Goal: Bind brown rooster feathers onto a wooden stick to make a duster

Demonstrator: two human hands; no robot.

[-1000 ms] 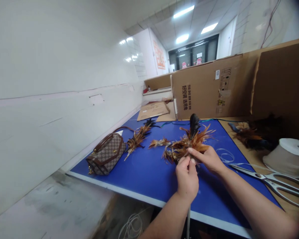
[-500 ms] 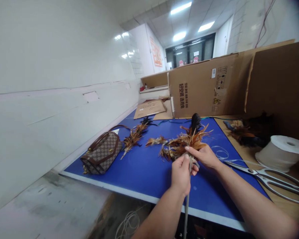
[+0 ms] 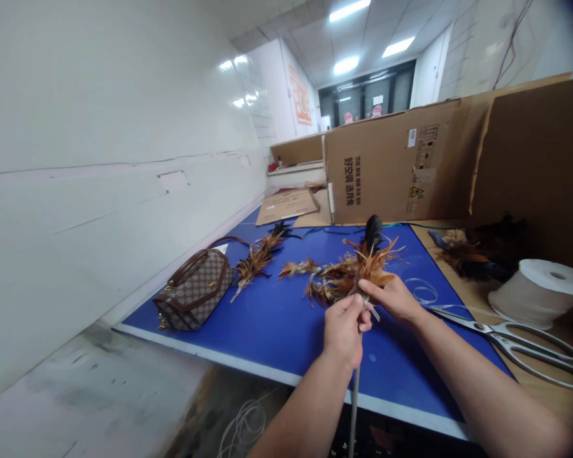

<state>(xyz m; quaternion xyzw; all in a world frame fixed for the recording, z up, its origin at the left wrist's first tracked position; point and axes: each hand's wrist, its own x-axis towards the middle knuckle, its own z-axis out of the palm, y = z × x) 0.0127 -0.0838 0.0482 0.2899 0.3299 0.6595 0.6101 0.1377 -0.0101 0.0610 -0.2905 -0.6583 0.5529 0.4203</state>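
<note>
My left hand (image 3: pixel 344 327) is closed around a thin stick (image 3: pixel 355 401) that runs down past the table edge. Brown and black feathers (image 3: pixel 375 257) stand bunched at the stick's upper end, like the head of a feather duster. My right hand (image 3: pixel 394 298) is closed on the base of these feathers, its thumb close to the left fingertips. A short strip of clear plastic tape (image 3: pixel 374 313) sticks out between the hands. Behind them, more brown feathers (image 3: pixel 334 277) lie on the blue table (image 3: pixel 277 324). The exact grip under the fingers is hidden.
Left on the table are a patterned handbag (image 3: pixel 198 289) and a feather bunch (image 3: pixel 258 257). Large scissors (image 3: pixel 506 337), a white spool (image 3: pixel 537 292) and dark feathers (image 3: pixel 477 254) lie at right. Cardboard (image 3: pixel 386 172) stands along the back.
My left hand has shifted slightly left and up with the stick, its fingers curled differently. The right hand stays near the feather base, and the clear strip has changed its angle.
</note>
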